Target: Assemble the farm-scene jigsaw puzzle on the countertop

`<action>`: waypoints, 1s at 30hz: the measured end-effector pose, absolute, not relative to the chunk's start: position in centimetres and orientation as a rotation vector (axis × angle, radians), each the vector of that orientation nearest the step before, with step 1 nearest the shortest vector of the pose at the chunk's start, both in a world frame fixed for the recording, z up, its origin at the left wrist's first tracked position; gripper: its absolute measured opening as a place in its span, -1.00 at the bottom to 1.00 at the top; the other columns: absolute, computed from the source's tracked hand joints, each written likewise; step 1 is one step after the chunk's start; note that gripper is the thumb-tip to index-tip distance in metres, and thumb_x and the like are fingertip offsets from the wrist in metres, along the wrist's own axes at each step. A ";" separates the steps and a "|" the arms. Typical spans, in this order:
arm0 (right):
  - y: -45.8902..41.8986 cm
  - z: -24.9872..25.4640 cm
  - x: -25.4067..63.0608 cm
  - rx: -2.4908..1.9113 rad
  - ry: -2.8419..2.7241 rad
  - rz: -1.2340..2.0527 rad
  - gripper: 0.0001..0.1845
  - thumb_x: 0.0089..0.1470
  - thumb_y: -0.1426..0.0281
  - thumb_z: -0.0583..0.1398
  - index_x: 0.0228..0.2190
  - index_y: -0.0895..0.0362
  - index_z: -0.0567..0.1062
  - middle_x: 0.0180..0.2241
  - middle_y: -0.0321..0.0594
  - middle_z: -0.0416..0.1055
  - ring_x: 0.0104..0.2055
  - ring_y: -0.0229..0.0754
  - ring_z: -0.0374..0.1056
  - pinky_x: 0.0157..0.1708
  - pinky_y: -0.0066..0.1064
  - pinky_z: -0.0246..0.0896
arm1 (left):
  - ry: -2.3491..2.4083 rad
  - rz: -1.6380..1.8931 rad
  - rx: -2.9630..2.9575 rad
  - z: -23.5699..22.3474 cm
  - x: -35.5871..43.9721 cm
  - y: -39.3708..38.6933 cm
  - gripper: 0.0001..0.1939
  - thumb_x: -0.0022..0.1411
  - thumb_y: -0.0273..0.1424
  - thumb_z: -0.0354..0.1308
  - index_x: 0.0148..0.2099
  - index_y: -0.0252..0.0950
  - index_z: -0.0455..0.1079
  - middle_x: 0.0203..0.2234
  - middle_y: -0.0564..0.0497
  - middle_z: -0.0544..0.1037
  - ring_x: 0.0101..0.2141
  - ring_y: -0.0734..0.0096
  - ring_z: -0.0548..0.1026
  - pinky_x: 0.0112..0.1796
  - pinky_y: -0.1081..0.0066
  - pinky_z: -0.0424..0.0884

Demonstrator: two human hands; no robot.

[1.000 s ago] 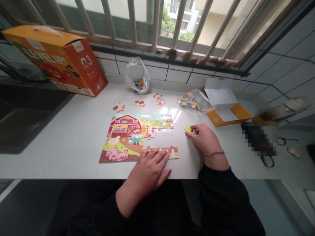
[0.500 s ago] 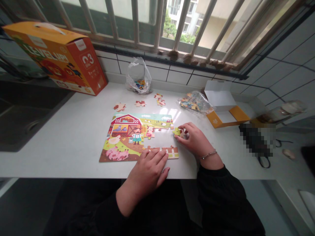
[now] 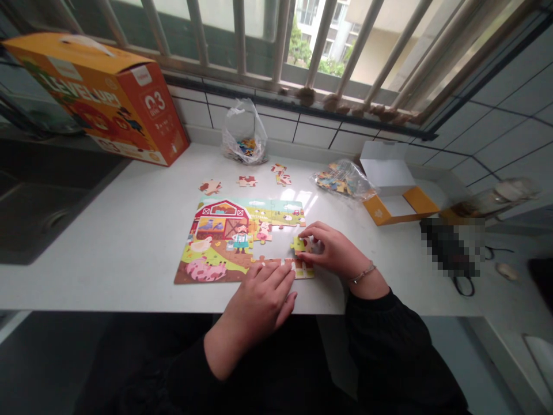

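Note:
A partly assembled farm jigsaw puzzle (image 3: 220, 245) lies on the white counter, with a red barn, a farmer and a pink pig on it. A gap shows the bare counter in its right half. My left hand (image 3: 265, 294) rests flat on the puzzle's lower edge, fingers stretched out. Between thumb and fingers, my right hand (image 3: 330, 251) pinches a green puzzle piece (image 3: 299, 246) with brown and white patches, at the right side of the gap. Loose brown-and-cream pieces lie behind the puzzle, among them one puzzle piece (image 3: 210, 187) at the left and another puzzle piece (image 3: 247, 181) nearer the middle.
Behind stand a clear bag of pieces (image 3: 245, 135) and a second plastic bag (image 3: 343, 180) lying flat. An open orange-and-white box (image 3: 400, 204) is at right, a large orange box (image 3: 151, 115) at left beside a dark sink (image 3: 56, 196). A barred window runs along the back.
My right hand has moved left and slightly down, bringing the green piece from beside the puzzle into the right of the gap. My left hand has stayed in place.

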State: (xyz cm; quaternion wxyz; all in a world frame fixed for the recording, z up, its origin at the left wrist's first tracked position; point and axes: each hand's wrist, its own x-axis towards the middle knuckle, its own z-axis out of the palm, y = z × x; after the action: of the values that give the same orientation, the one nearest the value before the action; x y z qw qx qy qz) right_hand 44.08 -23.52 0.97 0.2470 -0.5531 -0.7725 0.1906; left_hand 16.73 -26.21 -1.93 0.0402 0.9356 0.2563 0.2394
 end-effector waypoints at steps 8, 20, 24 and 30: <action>-23.1 0.0 42.5 -1.402 -2.148 0.503 -0.63 0.20 0.23 0.50 -0.04 0.04 0.57 -0.06 -0.14 0.51 -0.07 -0.06 0.48 -0.03 -0.23 0.43 | 0.766 0.889 2.869 -1.9 16.7 -26.3 -0.75 0.51 -0.39 0.18 0.10 -0.38 0.57 0.03 -0.16 0.69 0.05 0.01 0.60 0.13 -0.03 0.47; -22.4 -1.4 39.7 -1.319 -2.208 0.467 -0.59 0.19 0.32 0.51 0.02 0.07 0.56 0.00 -0.07 0.52 -0.02 -0.01 0.50 -0.01 -0.17 0.48 | 0.770 0.890 2.872 -1.9 16.7 -26.4 -0.78 0.51 -0.39 0.18 0.08 -0.36 0.56 -0.04 -0.15 0.67 -0.03 0.04 0.59 0.04 -0.02 0.52; -22.4 -1.5 39.4 -1.332 -2.188 0.448 -0.59 0.19 0.30 0.51 0.02 0.05 0.57 0.00 -0.08 0.53 -0.02 -0.02 0.50 -0.01 -0.16 0.48 | 0.767 0.898 2.871 -1.8 16.7 -26.4 -0.80 0.50 -0.39 0.18 0.05 -0.34 0.56 -0.08 -0.15 0.66 -0.07 0.06 0.58 0.00 0.01 0.53; -21.9 -0.9 36.8 -1.316 -2.168 0.403 -0.65 0.15 0.32 0.53 -0.09 0.05 0.57 -0.10 -0.12 0.54 -0.04 -0.02 0.48 0.00 -0.18 0.44 | 0.696 0.933 2.878 -2.0 16.5 -26.5 -0.88 0.48 -0.45 0.20 -0.18 -0.29 0.52 -0.26 -0.08 0.60 -0.19 0.14 0.54 -0.14 0.11 0.51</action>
State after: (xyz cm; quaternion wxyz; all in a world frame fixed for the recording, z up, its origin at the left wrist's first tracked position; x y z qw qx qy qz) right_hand 36.81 -21.95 -0.93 0.2832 -0.4915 -0.8097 0.1506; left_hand 16.53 -26.55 -2.02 0.0186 0.9269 0.2241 0.3004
